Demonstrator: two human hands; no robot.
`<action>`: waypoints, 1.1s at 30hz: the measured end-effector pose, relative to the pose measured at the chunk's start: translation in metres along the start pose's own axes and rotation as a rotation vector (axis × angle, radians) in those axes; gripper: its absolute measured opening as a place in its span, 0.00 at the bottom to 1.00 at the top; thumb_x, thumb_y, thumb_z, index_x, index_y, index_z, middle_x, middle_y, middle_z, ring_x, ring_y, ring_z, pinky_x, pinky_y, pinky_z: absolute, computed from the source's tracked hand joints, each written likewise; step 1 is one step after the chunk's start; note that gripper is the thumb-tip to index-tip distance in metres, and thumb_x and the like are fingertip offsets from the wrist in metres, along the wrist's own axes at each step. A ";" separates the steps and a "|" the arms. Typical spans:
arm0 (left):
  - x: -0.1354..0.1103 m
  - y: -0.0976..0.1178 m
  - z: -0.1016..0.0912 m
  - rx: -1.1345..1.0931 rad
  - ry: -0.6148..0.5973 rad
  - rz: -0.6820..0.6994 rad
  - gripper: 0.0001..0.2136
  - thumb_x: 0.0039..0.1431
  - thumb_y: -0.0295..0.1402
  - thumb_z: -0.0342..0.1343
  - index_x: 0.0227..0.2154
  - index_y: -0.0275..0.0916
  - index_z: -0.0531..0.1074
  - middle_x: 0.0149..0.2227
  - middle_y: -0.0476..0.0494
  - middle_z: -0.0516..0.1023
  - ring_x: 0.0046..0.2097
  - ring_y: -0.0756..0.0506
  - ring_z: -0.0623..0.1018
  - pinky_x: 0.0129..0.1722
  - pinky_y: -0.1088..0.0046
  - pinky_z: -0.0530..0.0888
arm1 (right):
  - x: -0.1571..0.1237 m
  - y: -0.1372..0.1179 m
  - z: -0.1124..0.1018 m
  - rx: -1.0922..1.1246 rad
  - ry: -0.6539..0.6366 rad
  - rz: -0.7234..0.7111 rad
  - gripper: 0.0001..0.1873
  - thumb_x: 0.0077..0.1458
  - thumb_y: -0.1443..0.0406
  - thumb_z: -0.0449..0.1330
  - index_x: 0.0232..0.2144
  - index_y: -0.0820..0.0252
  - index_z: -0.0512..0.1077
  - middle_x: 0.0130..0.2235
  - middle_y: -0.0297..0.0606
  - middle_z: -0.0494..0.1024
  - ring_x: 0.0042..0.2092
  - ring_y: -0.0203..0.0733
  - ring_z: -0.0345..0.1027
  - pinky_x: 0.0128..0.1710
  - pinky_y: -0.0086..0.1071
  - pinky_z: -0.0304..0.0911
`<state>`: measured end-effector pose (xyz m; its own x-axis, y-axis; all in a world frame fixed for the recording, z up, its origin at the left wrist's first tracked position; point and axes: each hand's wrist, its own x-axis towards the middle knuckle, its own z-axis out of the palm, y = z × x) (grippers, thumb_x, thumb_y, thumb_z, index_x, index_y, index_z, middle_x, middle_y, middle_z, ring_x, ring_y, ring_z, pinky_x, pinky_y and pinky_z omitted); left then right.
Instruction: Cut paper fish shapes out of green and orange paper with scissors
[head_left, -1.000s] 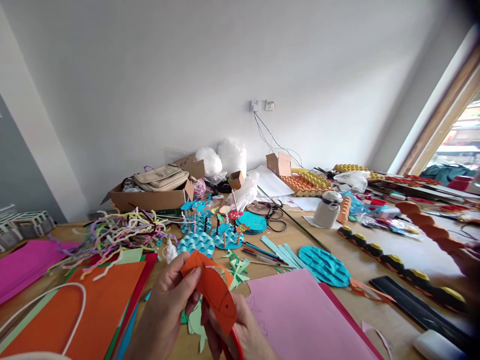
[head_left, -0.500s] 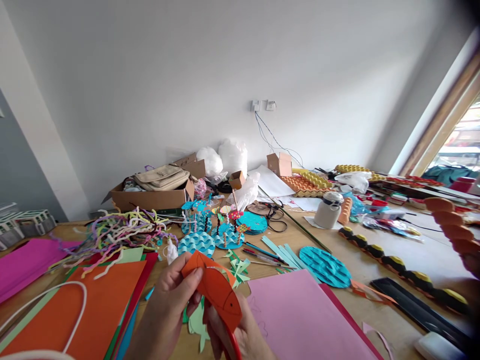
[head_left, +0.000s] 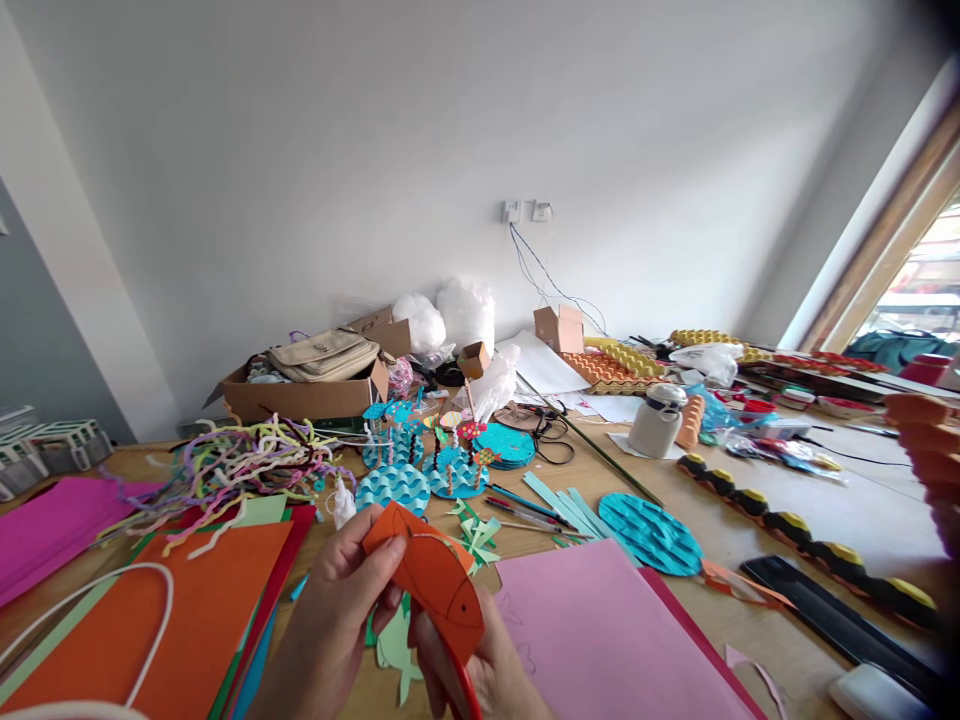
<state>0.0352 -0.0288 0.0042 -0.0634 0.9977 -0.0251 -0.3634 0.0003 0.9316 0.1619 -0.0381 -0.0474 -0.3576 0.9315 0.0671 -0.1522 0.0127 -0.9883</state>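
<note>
An orange paper fish cut-out (head_left: 431,580) with a drawn eye and gill line is held low in the middle of the view. My left hand (head_left: 341,610) pinches its upper left end between thumb and fingers. My right hand (head_left: 480,670) is curled beneath the fish's lower end, closed on red-handled scissors (head_left: 466,692) of which only a red loop shows. Under my hands lie green paper scraps (head_left: 394,645) on the wooden table (head_left: 720,540).
A pink paper sheet (head_left: 600,640) lies right of my hands, orange and red sheets (head_left: 180,610) left. Pipe cleaners (head_left: 225,465), blue wavy paper discs (head_left: 649,530), a cardboard box (head_left: 300,390), a white jar (head_left: 654,420) and a black-and-yellow egg-carton chain (head_left: 795,525) crowd the table. An orange segmented piece (head_left: 926,440) hangs at the right edge.
The fish has shifted slightly in my hands. The orange segmented piece at the right has moved further right toward the frame edge.
</note>
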 end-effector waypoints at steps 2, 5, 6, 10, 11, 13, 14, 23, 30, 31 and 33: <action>-0.001 0.000 -0.001 0.001 -0.014 0.007 0.12 0.43 0.40 0.67 0.24 0.39 0.72 0.18 0.57 0.65 0.18 0.56 0.60 0.15 0.84 0.59 | 0.000 0.000 0.001 -0.006 0.023 -0.023 0.33 0.45 0.37 0.56 0.32 0.62 0.69 0.18 0.28 0.62 0.19 0.31 0.54 0.17 0.25 0.52; -0.001 -0.002 -0.002 0.008 -0.018 0.009 0.12 0.44 0.40 0.66 0.24 0.39 0.73 0.18 0.57 0.66 0.19 0.56 0.61 0.16 0.84 0.59 | 0.001 0.001 0.003 -0.015 0.030 -0.046 0.35 0.44 0.35 0.56 0.33 0.61 0.67 0.17 0.27 0.62 0.17 0.30 0.53 0.17 0.25 0.51; -0.001 -0.003 -0.003 0.010 -0.012 0.005 0.11 0.44 0.40 0.66 0.24 0.39 0.73 0.18 0.57 0.66 0.19 0.56 0.61 0.16 0.84 0.59 | 0.002 0.000 0.003 -0.019 0.028 -0.047 0.35 0.43 0.35 0.56 0.33 0.61 0.67 0.17 0.26 0.61 0.17 0.30 0.53 0.17 0.25 0.51; 0.001 -0.007 -0.005 0.014 0.028 0.022 0.13 0.44 0.42 0.65 0.22 0.39 0.72 0.19 0.55 0.69 0.19 0.55 0.63 0.17 0.84 0.61 | 0.003 0.000 0.003 -0.018 0.028 -0.062 0.33 0.45 0.36 0.55 0.30 0.60 0.66 0.18 0.27 0.61 0.17 0.29 0.53 0.16 0.25 0.51; 0.002 -0.007 -0.005 0.016 0.039 0.035 0.13 0.44 0.43 0.65 0.21 0.39 0.72 0.19 0.55 0.69 0.19 0.55 0.63 0.17 0.84 0.62 | 0.003 0.000 0.002 -0.011 0.020 -0.075 0.33 0.45 0.36 0.55 0.30 0.60 0.66 0.18 0.27 0.61 0.17 0.29 0.53 0.16 0.25 0.51; 0.003 -0.008 -0.005 0.030 0.040 0.065 0.14 0.44 0.44 0.65 0.20 0.39 0.71 0.18 0.55 0.68 0.19 0.55 0.63 0.16 0.83 0.61 | 0.004 -0.001 0.002 0.008 -0.008 -0.106 0.33 0.44 0.36 0.56 0.28 0.60 0.65 0.17 0.26 0.60 0.17 0.29 0.51 0.16 0.25 0.51; 0.004 -0.008 -0.005 0.041 0.037 0.080 0.14 0.44 0.44 0.65 0.20 0.39 0.71 0.17 0.56 0.67 0.18 0.55 0.63 0.16 0.83 0.61 | 0.005 -0.001 0.001 0.015 -0.020 -0.115 0.32 0.43 0.36 0.56 0.27 0.60 0.65 0.16 0.25 0.59 0.17 0.29 0.51 0.16 0.25 0.51; 0.004 -0.009 -0.004 0.116 0.061 0.080 0.12 0.44 0.41 0.64 0.23 0.39 0.70 0.17 0.58 0.65 0.18 0.56 0.61 0.15 0.83 0.60 | 0.001 -0.005 0.000 -0.082 0.022 -0.098 0.29 0.50 0.39 0.53 0.25 0.60 0.66 0.17 0.28 0.62 0.19 0.31 0.55 0.20 0.26 0.55; 0.003 -0.009 -0.003 0.143 0.043 0.071 0.12 0.44 0.41 0.63 0.21 0.39 0.70 0.18 0.56 0.66 0.19 0.55 0.61 0.16 0.83 0.61 | 0.002 -0.003 -0.002 -0.028 -0.020 -0.059 0.31 0.49 0.41 0.56 0.34 0.64 0.72 0.20 0.30 0.66 0.19 0.31 0.57 0.17 0.24 0.55; 0.003 -0.009 -0.003 0.137 0.043 0.066 0.12 0.44 0.41 0.63 0.22 0.39 0.70 0.18 0.56 0.66 0.19 0.55 0.62 0.17 0.83 0.61 | 0.001 -0.003 -0.001 -0.024 -0.024 -0.069 0.31 0.50 0.41 0.56 0.34 0.64 0.72 0.20 0.31 0.66 0.19 0.30 0.56 0.17 0.23 0.55; 0.004 -0.009 -0.003 0.124 0.047 0.052 0.12 0.44 0.41 0.64 0.23 0.39 0.70 0.19 0.56 0.67 0.20 0.55 0.62 0.17 0.83 0.61 | 0.001 -0.005 -0.001 -0.024 -0.036 -0.090 0.30 0.49 0.41 0.57 0.33 0.63 0.72 0.21 0.31 0.66 0.19 0.30 0.56 0.16 0.23 0.55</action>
<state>0.0354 -0.0252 -0.0058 -0.1239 0.9922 0.0103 -0.2411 -0.0402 0.9697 0.1631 -0.0369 -0.0421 -0.3769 0.9123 0.1600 -0.1627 0.1048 -0.9811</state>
